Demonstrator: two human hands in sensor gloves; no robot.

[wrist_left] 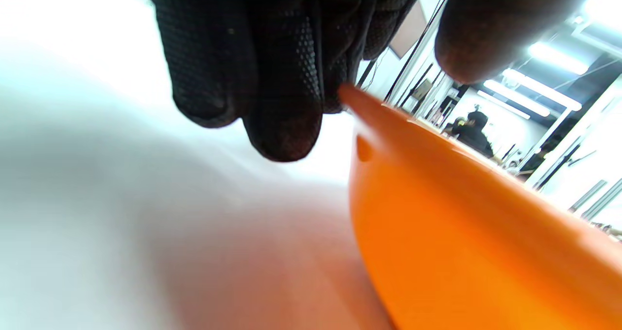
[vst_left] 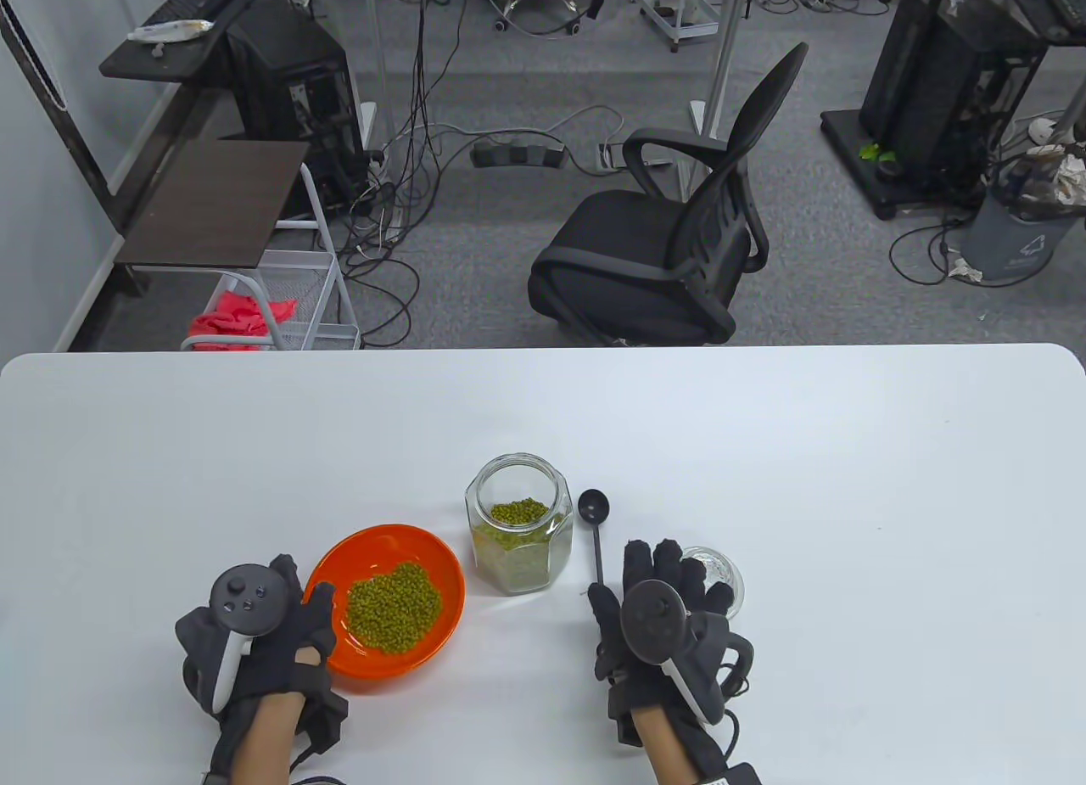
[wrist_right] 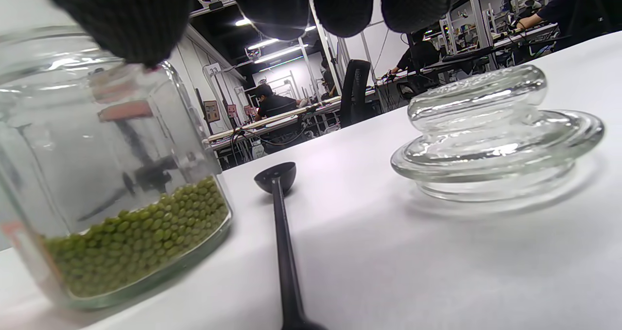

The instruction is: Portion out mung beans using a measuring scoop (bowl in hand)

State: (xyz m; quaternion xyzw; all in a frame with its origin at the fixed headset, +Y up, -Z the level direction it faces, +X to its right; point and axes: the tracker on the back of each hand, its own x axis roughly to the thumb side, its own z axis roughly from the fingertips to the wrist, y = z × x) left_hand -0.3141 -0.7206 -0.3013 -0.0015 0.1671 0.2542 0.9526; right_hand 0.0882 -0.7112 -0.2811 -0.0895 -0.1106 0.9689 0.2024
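Observation:
An orange bowl with a heap of mung beans sits at the table's near left. My left hand grips its left rim, thumb over the edge. In the left wrist view my fingers lie on the bowl's outer side. An open glass jar with mung beans stands right of the bowl. A black measuring scoop lies on the table beside the jar. My right hand is open and empty above the handle's near end. The scoop lies free in the right wrist view.
The jar's glass lid lies on the table just right of my right hand; it also shows in the right wrist view. The jar stands close on the left there. An office chair stands beyond the table's far edge.

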